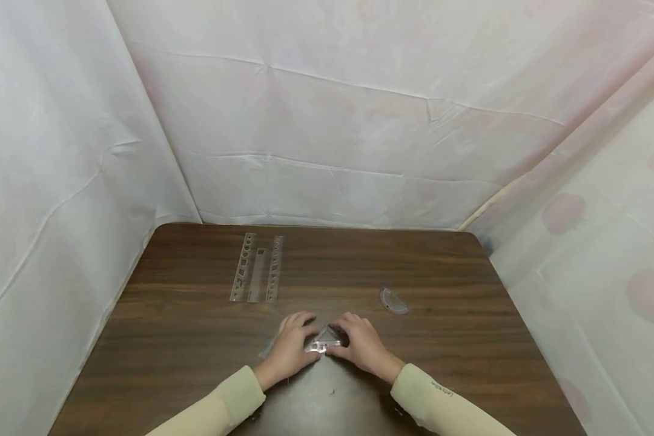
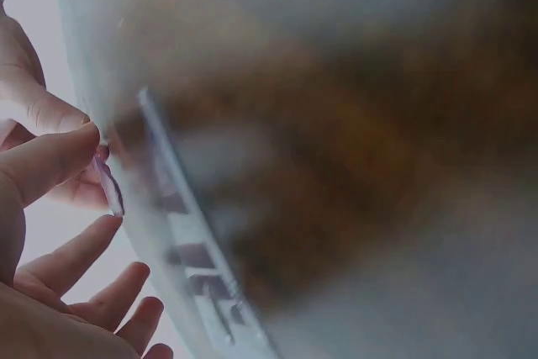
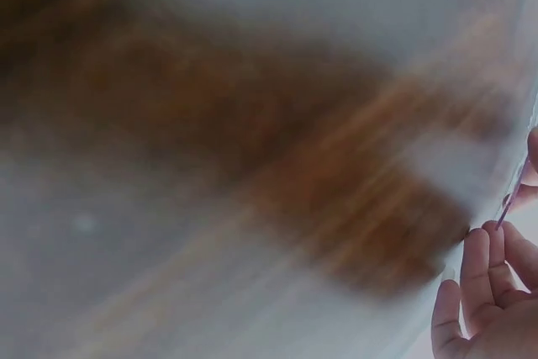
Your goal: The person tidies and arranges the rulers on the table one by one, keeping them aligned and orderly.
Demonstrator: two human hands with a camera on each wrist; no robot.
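Right hand point(image 3: 492, 304) sits at lower right corner, fingers curled upward. A thin clear plastic edge point(image 3: 514, 195) stands just above the fingertips; contact cannot be confirmed. The brown wooden table point(image 3: 252, 140) fills the frame, heavily blurred.

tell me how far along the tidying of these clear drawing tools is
Three clear rulers already lie side by side at the table's far left. In hand: left hand and right hand both pinch a clear triangle. The small protractor lies apart, untouched.
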